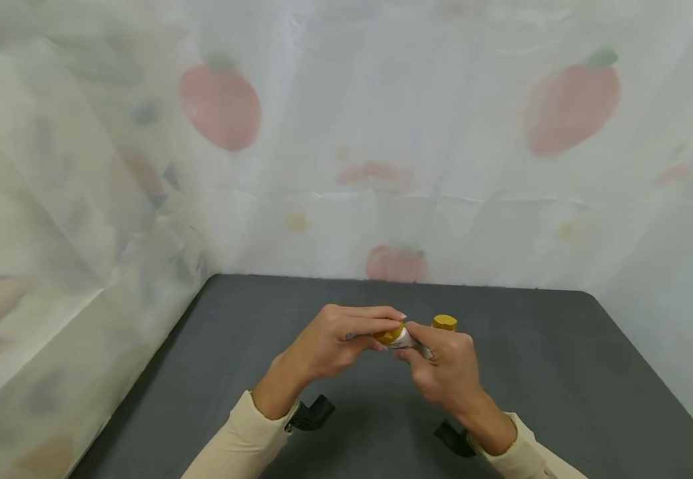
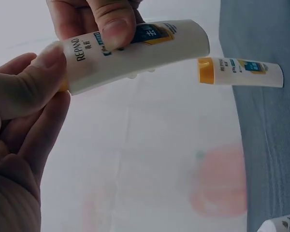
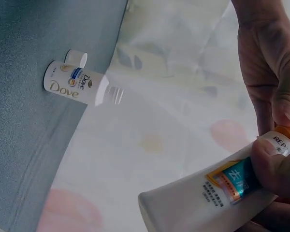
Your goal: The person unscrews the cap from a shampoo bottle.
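My left hand (image 1: 331, 339) pinches the yellow cap (image 1: 389, 334) of a white REPAND shampoo bottle (image 3: 183, 205), with the thumb on one side and fingers on the other. Around the bottle's body my right hand (image 1: 449, 366) is curled, its thumb pressed across the blue label. The bottle is held tilted above the table, cap towards the left hand. Behind the right hand in the head view shows the yellow cap (image 1: 445, 322) of a second, similar bottle (image 2: 241, 72), standing upright on the table.
A white Dove bottle (image 3: 70, 84) stands capless, its threaded neck showing, and a small white cap (image 3: 76, 58) lies beside it. The head view does not show them. The dark grey table (image 1: 538, 372) meets fruit-printed white sheeting (image 1: 298, 133) at the back and left.
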{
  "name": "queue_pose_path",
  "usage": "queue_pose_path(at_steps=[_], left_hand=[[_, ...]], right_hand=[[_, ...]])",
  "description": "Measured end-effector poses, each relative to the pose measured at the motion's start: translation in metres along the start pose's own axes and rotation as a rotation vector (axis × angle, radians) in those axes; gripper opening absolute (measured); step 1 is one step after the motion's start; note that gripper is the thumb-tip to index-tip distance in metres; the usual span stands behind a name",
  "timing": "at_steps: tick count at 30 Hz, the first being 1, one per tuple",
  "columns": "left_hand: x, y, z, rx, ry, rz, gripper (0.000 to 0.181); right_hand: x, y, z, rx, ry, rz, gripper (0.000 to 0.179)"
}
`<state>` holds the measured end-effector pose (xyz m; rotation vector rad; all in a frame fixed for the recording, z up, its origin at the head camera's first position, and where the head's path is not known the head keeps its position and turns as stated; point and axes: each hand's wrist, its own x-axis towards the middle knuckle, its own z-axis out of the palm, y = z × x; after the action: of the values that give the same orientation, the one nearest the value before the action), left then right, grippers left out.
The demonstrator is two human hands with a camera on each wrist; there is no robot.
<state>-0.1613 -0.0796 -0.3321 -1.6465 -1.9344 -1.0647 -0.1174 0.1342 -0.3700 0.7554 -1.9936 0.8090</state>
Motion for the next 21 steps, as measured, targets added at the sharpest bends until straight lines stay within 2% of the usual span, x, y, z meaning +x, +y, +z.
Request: queue_pose_path(at_steps=[5, 10, 14, 21], left_hand=[[0.001, 0.001, -0.001, -0.01, -0.028, 0.021, 0.033], [0.002, 0.001, 0.001, 0.092, -0.015, 0.017, 0.04], [0.0, 0.002, 0.005, 0.144, 0.01, -0.016, 0.044], [-0.003, 0.003, 0.015, 0.136, 0.084, -0.085, 0.046]], right_hand=[[-0.001, 0.001, -0.001, 0.002, 0.015, -0.005, 0.038], [-0.002, 0.001, -0.002, 0.039, 0.005, 0.006, 0.033], [-0.004, 0.002, -0.001, 0.053, 0.012, 0.013, 0.029], [-0.004, 0.004, 0.0, 0.036, 0.038, 0.02, 0.026]])
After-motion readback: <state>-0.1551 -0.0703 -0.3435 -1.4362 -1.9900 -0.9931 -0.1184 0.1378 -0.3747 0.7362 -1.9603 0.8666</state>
